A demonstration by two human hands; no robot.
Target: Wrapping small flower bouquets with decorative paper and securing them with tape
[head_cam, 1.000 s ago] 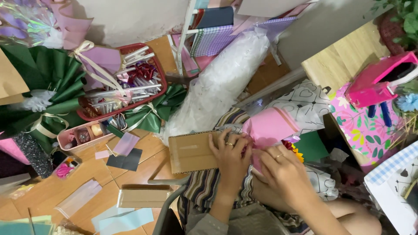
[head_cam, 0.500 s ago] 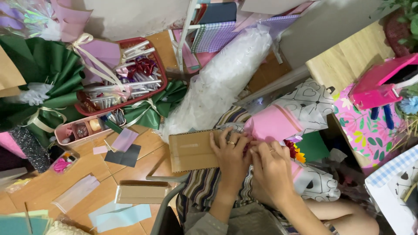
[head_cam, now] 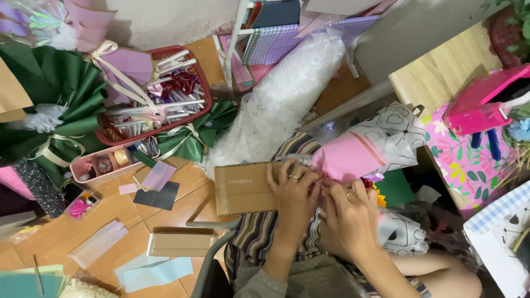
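I see left hand (head_cam: 295,190) pinching pink paper wrap (head_cam: 345,157) at gathered neck, fingers closed on it, heel resting on cardboard piece (head_cam: 243,187) as lap support. Right hand (head_cam: 350,212) closed on same neck from near side, cinching folds. Red basket (head_cam: 152,99) of ribbons far left, within reach.

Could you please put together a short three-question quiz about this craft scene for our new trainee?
1. True or false: the left hand rests on the brown cardboard piece.
2. What colour is the wrapping paper at the fingertips of the right hand? A pink, B blue, C black.
3. What kind of container holds the ribbons and bows at upper left?

Key
1. True.
2. A.
3. A red basket.
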